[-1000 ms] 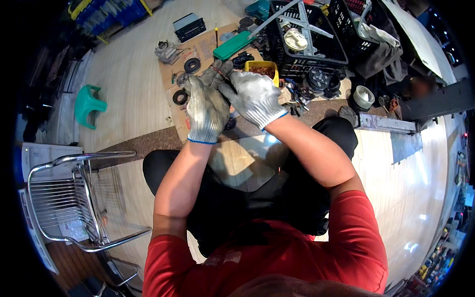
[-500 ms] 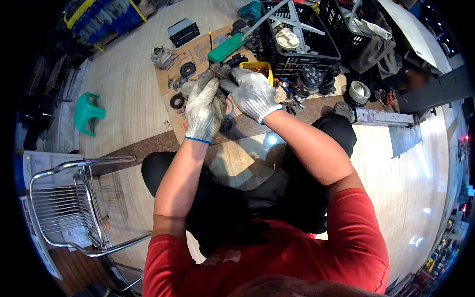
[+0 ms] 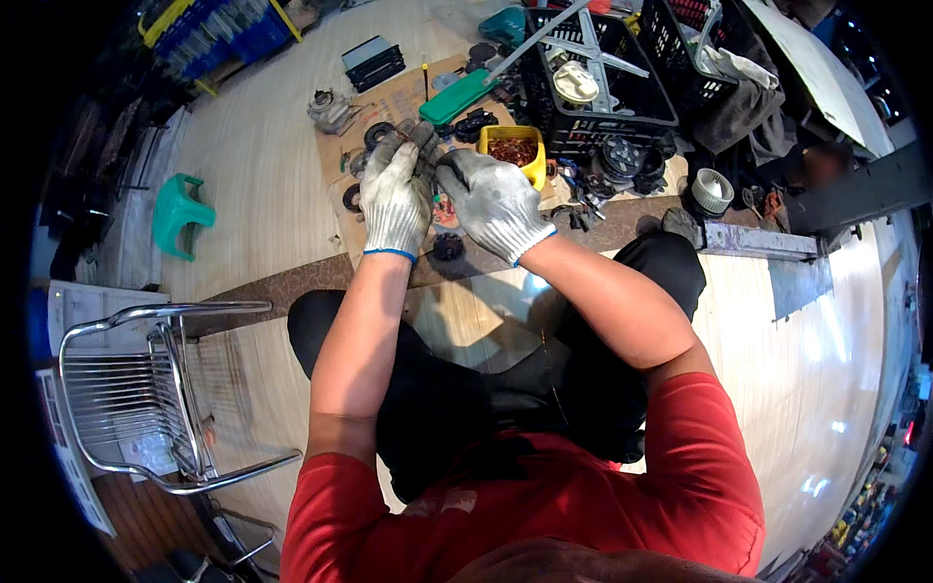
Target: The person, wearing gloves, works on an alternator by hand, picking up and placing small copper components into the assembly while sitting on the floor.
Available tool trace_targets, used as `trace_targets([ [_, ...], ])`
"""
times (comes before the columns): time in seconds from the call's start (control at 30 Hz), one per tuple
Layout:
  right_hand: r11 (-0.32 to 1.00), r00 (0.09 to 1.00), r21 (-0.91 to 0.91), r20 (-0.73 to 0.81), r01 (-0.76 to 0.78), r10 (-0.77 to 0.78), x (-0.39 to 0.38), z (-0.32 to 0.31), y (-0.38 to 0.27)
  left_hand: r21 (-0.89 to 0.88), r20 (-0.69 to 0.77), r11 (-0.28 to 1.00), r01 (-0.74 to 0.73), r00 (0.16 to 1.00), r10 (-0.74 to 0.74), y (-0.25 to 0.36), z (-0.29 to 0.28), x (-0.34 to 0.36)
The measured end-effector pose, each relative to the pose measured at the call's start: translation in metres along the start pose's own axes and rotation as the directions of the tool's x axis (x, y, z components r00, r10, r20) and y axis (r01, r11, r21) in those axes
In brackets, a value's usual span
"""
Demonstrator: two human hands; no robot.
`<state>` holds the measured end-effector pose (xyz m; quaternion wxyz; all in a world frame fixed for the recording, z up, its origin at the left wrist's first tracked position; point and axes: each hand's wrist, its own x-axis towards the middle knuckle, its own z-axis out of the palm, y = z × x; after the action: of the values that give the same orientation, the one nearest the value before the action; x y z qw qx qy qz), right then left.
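My left hand (image 3: pixel 397 199), in a white knit glove with a blue cuff edge, is closed around a dark part with a little copper colour; its kind is hidden by the fingers. Close to its right, my gloved right hand (image 3: pixel 496 199) has its fingers curled and pressed together by that part. Whatever sits in its fingertips is too small to name. Just beyond the right hand stands a yellow container (image 3: pixel 537 173) of copper-coloured scraps. Black rings (image 3: pixel 352 198) lie beside the left hand on a cardboard sheet (image 3: pixel 394 105).
A green-handled tool (image 3: pixel 457 97) lies beyond my hands. Black crates (image 3: pixel 607 126) stand at the far right, near a white fan wheel (image 3: pixel 712 192). A metal casting (image 3: pixel 331 112) and black box (image 3: pixel 372 64) lie far left. A green stool (image 3: pixel 180 216) and metal chair (image 3: pixel 126 389) are left.
My right hand has drawn slightly back from the left, and the two hands are a little further apart. More of the copper-coloured scraps in the yellow container now shows. The view has shifted slightly.
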<state>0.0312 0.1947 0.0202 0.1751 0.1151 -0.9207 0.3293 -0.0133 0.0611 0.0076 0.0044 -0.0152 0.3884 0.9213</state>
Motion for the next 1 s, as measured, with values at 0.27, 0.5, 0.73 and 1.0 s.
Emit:
trace_targets([
  [0.27, 0.953, 0.99, 0.301, 0.142, -0.048, 0.005, 0.002, -0.01, 0.008, -0.199, 0.106, 0.973, 0.118, 0.99, -0.098, 0.015, 0.001, -0.003],
  [0.5, 0.915, 0.958, 0.378, 0.284, -0.14, 0.03, 0.009, -0.014, 0.02, -0.208, 0.218, 0.962, 0.176, 0.967, -0.13, 0.022, -0.001, -0.005],
  [0.73, 0.898, 0.953, 0.417, 0.303, -0.141, 0.009, 0.011, -0.015, 0.025, -0.214, 0.248, 0.959, 0.184, 0.96, -0.129, 0.02, 0.0, -0.006],
  [1.0, 0.84, 0.747, 0.356, 0.66, -0.41, 0.084, 0.025, -0.042, 0.045, -0.037, 0.473, 0.955, 0.295, 0.847, -0.243, 0.024, -0.01, -0.003],
])
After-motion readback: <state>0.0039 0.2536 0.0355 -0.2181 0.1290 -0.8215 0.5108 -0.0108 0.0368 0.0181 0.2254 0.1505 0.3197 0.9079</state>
